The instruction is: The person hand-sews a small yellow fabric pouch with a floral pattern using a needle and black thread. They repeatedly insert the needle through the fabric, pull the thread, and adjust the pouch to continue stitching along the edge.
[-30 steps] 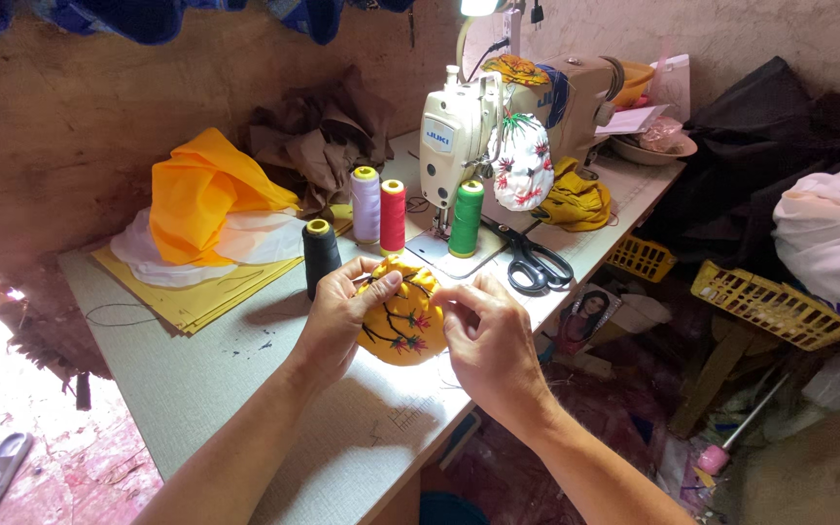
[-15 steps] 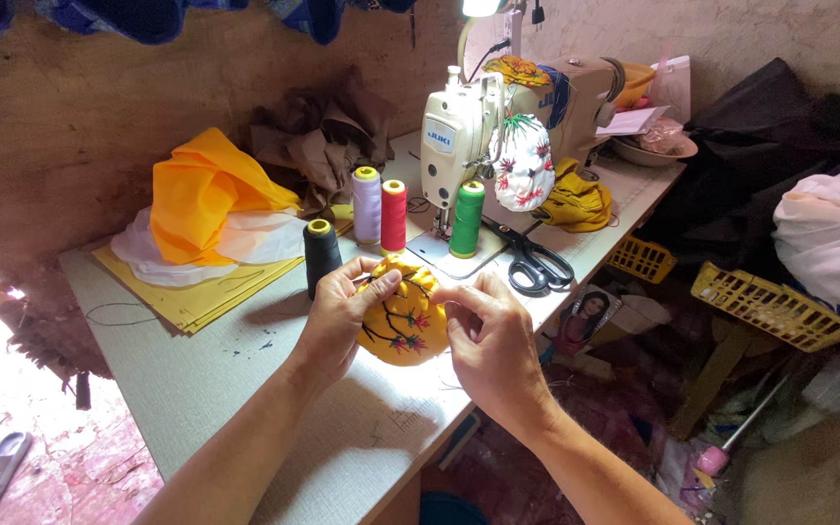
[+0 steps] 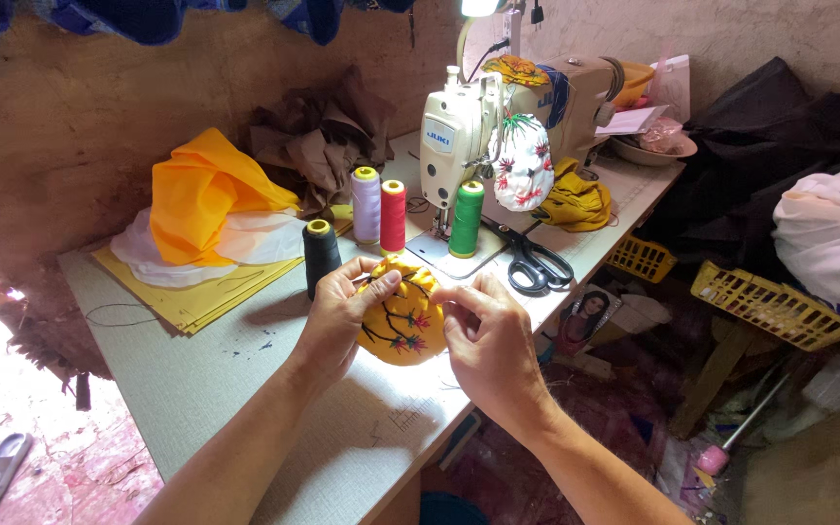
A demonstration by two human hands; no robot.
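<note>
Both my hands hold a small round yellow fabric piece (image 3: pixel 403 321) embroidered with dark branches and small flowers, just above the grey table (image 3: pixel 196 379). My left hand (image 3: pixel 342 316) grips its left side, thumb over the top edge. My right hand (image 3: pixel 488 340) pinches its right edge with the fingertips. A black thread spool (image 3: pixel 321 255) stands just behind my left hand.
Behind stand purple (image 3: pixel 367 204), red (image 3: pixel 393 216) and green (image 3: pixel 467 219) thread spools, a cream sewing machine (image 3: pixel 498 136) with a white flowered piece hanging on it, and black scissors (image 3: pixel 532 261). Orange and white cloth (image 3: pixel 208 209) lies left on yellow sheets. Yellow baskets (image 3: pixel 765 306) sit right.
My hands and the yellow piece stay in nearly the same place; only the fingers shift slightly on its edges.
</note>
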